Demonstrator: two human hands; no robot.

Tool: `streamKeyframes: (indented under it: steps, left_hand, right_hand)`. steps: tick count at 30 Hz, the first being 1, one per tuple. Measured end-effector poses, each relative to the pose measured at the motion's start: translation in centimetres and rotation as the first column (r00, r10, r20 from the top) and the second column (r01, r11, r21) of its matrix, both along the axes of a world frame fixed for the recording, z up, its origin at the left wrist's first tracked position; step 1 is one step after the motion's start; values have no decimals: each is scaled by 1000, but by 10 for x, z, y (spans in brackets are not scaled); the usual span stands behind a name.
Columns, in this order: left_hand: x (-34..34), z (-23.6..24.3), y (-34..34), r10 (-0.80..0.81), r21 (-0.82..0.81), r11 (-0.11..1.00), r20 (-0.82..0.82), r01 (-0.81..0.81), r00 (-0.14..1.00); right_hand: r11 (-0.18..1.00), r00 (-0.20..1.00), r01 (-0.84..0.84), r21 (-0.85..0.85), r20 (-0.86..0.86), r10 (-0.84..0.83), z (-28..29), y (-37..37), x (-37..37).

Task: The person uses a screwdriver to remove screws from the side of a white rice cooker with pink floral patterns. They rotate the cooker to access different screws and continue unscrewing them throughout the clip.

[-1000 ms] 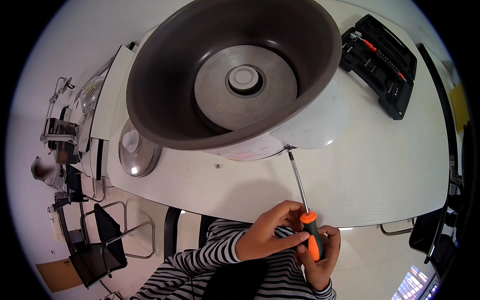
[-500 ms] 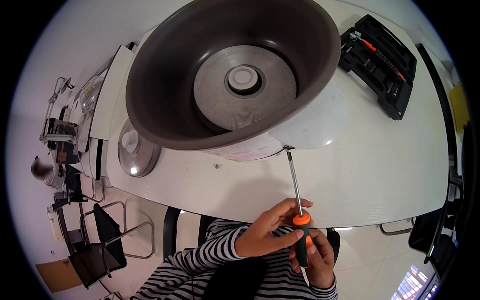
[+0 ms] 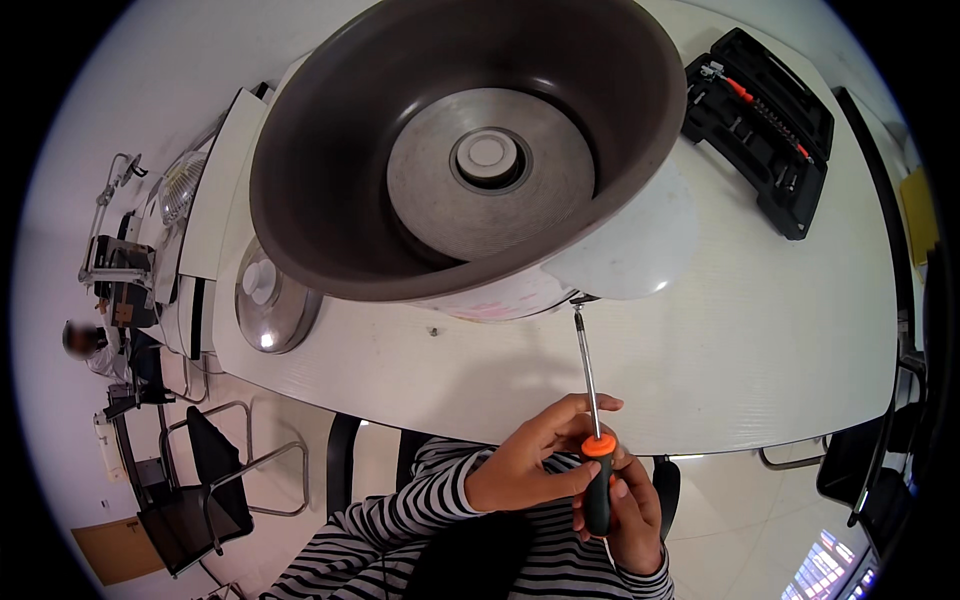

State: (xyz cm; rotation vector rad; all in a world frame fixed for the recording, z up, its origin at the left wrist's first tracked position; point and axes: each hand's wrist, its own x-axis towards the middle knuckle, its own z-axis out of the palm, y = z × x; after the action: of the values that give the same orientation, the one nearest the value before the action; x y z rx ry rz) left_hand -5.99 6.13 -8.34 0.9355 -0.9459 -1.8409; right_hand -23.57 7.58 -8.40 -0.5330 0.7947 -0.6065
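Observation:
A screwdriver [image 3: 599, 490] with a dark grip, orange collar and long metal shaft points away from me. My left hand [image 3: 530, 462] closes around it near the collar, thumb against the grip. Lower down, my right hand [image 3: 635, 515] has its fingers wrapped around the handle. The tip is at a small dark metal part [image 3: 583, 299] on the near lower side of a large cooker body [image 3: 490, 303]; I cannot tell if they touch. This body leans toward me, showing its brown inside wall and round metal heating plate [image 3: 430, 180]. Beside the dark part is a rounded white panel [image 3: 635, 255].
A silvery lid [image 3: 285, 320] with a white knob lies left of the cooker. One tiny metal piece [image 3: 433, 331] rests on the white table [image 3: 780, 340]. An opened black tool case [image 3: 760, 130] stands far right. Chairs [image 3: 215, 460] and a person [image 3: 90, 340] are at the left.
The screwdriver has turned in my grip: the orange patch on its handle no longer faces up. Its tip sits slightly nearer to me. Both hands have shifted only a little.

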Motion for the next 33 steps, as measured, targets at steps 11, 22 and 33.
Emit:
streamKeyframes:
  steps: [11,22,33]
  left_hand:
    - [-8,2,-2,43,-58,998,171,-34,984]
    - [-6,5,-5,33,-15,999,139,-31,990]
    - [-10,2,-3,47,-78,996,188,-33,981]
  right_hand:
    - [976,986,138,-171,-66,-151,-8,11,0]
    - [970,983,147,-196,-77,-164,-5,7,5]
    - [972,981,157,-176,-87,-174,-1,7,5]
